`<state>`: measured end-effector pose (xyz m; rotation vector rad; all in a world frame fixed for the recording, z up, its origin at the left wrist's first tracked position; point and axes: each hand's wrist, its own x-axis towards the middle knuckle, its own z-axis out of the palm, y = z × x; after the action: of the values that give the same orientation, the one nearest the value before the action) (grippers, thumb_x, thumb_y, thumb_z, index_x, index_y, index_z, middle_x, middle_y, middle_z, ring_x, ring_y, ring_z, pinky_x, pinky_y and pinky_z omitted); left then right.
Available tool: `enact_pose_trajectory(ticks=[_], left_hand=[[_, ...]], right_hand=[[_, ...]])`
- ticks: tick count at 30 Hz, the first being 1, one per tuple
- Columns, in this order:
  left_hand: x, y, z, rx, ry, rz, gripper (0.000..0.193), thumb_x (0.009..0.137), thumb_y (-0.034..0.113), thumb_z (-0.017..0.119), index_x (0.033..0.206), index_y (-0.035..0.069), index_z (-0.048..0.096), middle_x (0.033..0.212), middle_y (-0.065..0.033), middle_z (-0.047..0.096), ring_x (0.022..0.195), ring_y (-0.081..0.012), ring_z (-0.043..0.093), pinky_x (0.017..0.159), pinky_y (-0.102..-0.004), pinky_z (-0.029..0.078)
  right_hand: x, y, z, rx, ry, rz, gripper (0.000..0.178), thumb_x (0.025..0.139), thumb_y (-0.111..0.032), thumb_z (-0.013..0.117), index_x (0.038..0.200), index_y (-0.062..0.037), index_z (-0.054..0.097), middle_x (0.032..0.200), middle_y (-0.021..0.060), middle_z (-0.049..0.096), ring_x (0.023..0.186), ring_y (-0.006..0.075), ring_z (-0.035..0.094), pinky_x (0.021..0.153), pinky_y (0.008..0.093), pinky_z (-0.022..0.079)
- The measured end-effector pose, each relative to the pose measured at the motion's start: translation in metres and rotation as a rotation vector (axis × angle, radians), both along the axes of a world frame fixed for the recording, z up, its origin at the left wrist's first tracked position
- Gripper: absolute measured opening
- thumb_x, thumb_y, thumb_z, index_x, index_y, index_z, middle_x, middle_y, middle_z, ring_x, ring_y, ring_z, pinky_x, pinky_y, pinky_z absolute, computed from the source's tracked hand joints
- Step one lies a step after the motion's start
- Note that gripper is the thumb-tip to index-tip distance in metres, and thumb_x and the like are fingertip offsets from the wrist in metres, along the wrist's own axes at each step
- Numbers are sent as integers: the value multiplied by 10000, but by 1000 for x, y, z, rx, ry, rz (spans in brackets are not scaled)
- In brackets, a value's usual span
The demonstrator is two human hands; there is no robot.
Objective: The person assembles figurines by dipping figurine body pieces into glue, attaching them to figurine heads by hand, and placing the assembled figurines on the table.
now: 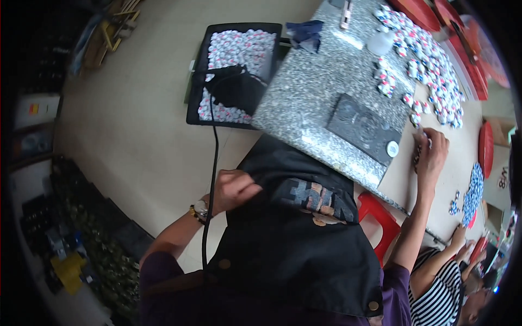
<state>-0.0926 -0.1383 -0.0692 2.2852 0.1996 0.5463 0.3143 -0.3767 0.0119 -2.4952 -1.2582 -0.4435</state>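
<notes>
Left hand (234, 189) is closed on the upper edge of a black apron (293, 239) that hangs down the person's front — fingers curled into the cloth near the chest, a watch at the wrist. Right hand (431, 149) reaches out to the worktop (321, 81), fingers bunched together on a small round cap (421, 142) at the near end of a long heap of white, red and blue caps (429, 65); the grip looks pinched shut, though the thing itself is mostly hidden by the fingers. A dark square pad (363, 126) lies on the speckled stone slab just left of that hand. On the floor beyond, a black crate (235, 73) holds more caps, with a black cable (213, 163) running down from it. A second person in a striped top (435, 299) works at lower right. Judged step: one cap being picked from the heap while the apron is held aside. The next move would call for lifting that cap clear without dragging its neighbours.
</notes>
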Motion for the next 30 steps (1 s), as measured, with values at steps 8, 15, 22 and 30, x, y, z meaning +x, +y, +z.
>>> enact_pose_trajectory(ticks=[8,15,22,30], left_hand=[[-64,106,-122,-43,412,707,137,867,126,548,807,3,565,647,-172,588,603,-369,578,539,-451,443],[-7,204,-203,424,840,540,308,802,288,623,960,25,650,938,-231,658,890,-393,621,780,-475,495],[-4,213,-251,422,828,728,821,615,802,629,1079,128,691,888,-167,705,813,-332,694,653,-449,542],[72,182,-265,145,1041,693,650,664,640,703,899,34,724,893,-227,695,816,-383,691,654,-455,546]], right_hand=[[20,-27,1,888,1054,-5,230,985,-124,523,1147,30,578,1028,96,618,947,158,585,822,272,466],[14,-45,10,1142,1508,170,349,951,-171,591,1232,25,522,1150,144,580,1019,229,600,889,320,512],[-14,-27,4,1214,1422,-106,367,914,-195,645,1203,13,550,1050,136,657,956,244,666,815,323,574],[-19,-32,28,1459,1585,-145,279,1004,-279,459,1097,-26,533,903,128,607,785,213,589,668,317,503]])
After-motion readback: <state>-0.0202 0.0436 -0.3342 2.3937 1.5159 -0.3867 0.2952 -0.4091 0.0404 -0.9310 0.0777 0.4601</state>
